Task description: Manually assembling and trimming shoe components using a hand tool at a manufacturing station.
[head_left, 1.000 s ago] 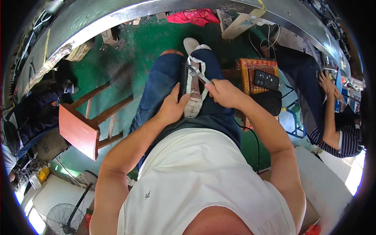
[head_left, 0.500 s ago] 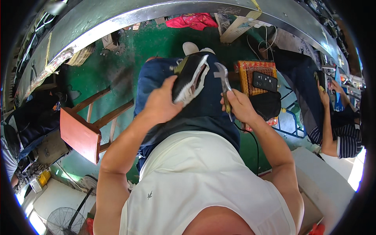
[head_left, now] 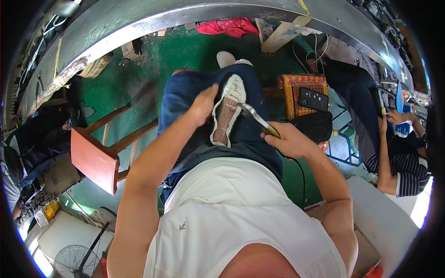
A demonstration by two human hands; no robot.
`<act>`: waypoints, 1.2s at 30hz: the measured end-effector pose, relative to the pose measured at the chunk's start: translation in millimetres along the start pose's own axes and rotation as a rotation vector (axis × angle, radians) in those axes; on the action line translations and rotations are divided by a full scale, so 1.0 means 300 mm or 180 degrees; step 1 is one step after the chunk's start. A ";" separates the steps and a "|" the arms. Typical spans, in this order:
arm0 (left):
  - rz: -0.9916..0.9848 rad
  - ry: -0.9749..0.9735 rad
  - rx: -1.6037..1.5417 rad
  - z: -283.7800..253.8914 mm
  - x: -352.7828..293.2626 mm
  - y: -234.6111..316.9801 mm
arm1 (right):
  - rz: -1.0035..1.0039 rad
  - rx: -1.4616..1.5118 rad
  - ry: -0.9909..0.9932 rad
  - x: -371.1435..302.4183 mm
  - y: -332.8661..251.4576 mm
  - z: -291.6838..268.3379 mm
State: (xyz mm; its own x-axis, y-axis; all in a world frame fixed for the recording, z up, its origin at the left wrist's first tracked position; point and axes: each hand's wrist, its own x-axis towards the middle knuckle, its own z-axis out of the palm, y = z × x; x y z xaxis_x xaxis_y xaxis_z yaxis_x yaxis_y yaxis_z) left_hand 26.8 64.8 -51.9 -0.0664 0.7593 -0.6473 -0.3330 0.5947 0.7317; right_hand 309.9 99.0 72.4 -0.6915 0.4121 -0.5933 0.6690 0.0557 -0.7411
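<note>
A shoe upper stretched over a last (head_left: 226, 118) lies across my thighs with its underside facing up. Its pale, pleated edge folds in around the toe, and a brownish inner sole shows along the middle. My left hand (head_left: 204, 105) grips the dark side of the shoe near the toe; its fingertips are hidden behind it. In my right hand (head_left: 288, 139) are lasting pincers (head_left: 254, 116) with a curved metal head and a yellowish handle. The head of the pincers meets the folded edge on the shoe's right side, around the forefoot.
A beaded seat pad (head_left: 291, 99) at my right carries a black phone (head_left: 314, 98) and a dark cloth item (head_left: 311, 126). A wooden stool (head_left: 95, 160) lies tipped at my left. A metal-edged bench (head_left: 185, 23) spans the front. At far right, another person's hands (head_left: 391, 118) are busy.
The shoe has turned from its side to underside up. My left hand has shifted toward the toe. My right hand has swung the pincers' head leftward and down onto the shoe's edge.
</note>
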 end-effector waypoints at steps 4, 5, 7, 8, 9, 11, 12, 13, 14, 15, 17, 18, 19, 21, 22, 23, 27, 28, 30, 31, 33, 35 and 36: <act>0.0733 -0.0240 0.0243 -0.045 -0.069 -0.211 | 0.0066 -0.0171 -0.0286 0.034 -0.098 -0.032; 0.0874 -0.0142 0.0565 -0.021 -0.100 -0.188 | 0.0008 -0.0364 -0.0299 0.054 -0.081 -0.044; 0.1014 -0.0033 0.0979 -0.015 -0.138 -0.206 | 0.0161 -0.0728 -0.0665 0.105 -0.144 -0.100; 0.1137 0.0053 0.1401 -0.014 -0.152 -0.211 | 0.0334 -0.1076 -0.1017 0.131 -0.179 -0.128; 0.1086 -0.0127 0.1268 -0.009 -0.165 -0.193 | 0.0246 -0.1104 -0.1302 0.158 -0.189 -0.155; 0.1126 -0.0104 0.1374 0.001 -0.191 -0.174 | 0.0832 -0.0572 -0.1492 0.198 -0.239 -0.186; 0.1162 -0.0079 0.1477 0.001 -0.195 -0.176 | 0.1415 -0.0031 -0.1673 0.216 -0.270 -0.199; 0.1127 -0.0146 0.1441 -0.006 -0.193 -0.179 | 0.1570 -0.0105 -0.1764 0.229 -0.302 -0.214; 0.1118 -0.0149 0.1438 -0.008 -0.185 -0.180 | 0.1577 -0.0100 -0.1770 0.249 -0.301 -0.229; 0.1139 -0.0289 0.1299 -0.010 -0.176 -0.182 | 0.1161 -0.1109 -0.1898 0.271 -0.298 -0.246; 0.1013 -0.0585 0.0772 -0.012 -0.161 -0.177 | 0.0680 -0.2127 -0.2051 0.300 -0.282 -0.258; 0.0985 -0.0571 0.0753 -0.014 -0.156 -0.165 | 0.0233 -0.2357 -0.1586 0.290 -0.252 -0.255; 0.0900 -0.0687 0.0557 -0.017 -0.152 -0.152 | -0.0221 -0.2563 -0.1115 0.288 -0.215 -0.255; 0.0787 -0.0801 0.0374 -0.025 -0.140 -0.141 | -0.0587 -0.2510 -0.0981 0.322 -0.092 -0.267; 0.0862 -0.0810 0.0232 -0.029 -0.132 -0.142 | -0.0951 -0.2476 -0.0816 0.345 -0.029 -0.268; 0.0946 -0.0835 0.0096 -0.031 -0.120 -0.140 | -0.0953 -0.2464 -0.0815 0.364 0.031 -0.260; 0.1278 -0.0658 0.0676 -0.017 -0.123 -0.117 | -0.1746 -0.1954 -0.0106 0.405 0.154 -0.216; 0.1168 -0.0748 0.0726 -0.022 -0.118 -0.101 | -0.1780 -0.1780 0.0093 0.401 0.169 -0.205; 0.1047 -0.0855 0.0788 -0.009 -0.115 -0.080 | -0.1511 -0.1639 0.0058 0.372 0.157 -0.199; 0.1059 -0.0830 0.0486 0.006 -0.114 -0.079 | -0.1257 -0.1520 0.0013 0.349 0.149 -0.200; 0.1016 -0.0719 0.0110 0.026 -0.117 -0.081 | -0.0998 -0.1019 -0.0219 0.293 0.090 -0.225; 0.0966 -0.0446 0.0510 0.027 -0.094 -0.116 | -0.0752 -0.0541 -0.0453 0.253 0.068 -0.210; 0.0917 -0.0148 0.0897 0.027 -0.087 -0.137 | -0.0884 -0.1069 0.0078 0.237 0.063 -0.192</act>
State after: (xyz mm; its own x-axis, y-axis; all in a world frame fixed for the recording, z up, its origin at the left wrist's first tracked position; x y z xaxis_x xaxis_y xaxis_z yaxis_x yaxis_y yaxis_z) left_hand 50.0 22.5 -63.3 -0.0745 0.9127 -0.4017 -0.0356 0.4001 0.9158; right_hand 289.1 181.8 34.4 -0.8537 0.3610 -0.3753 0.5129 0.4585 -0.7258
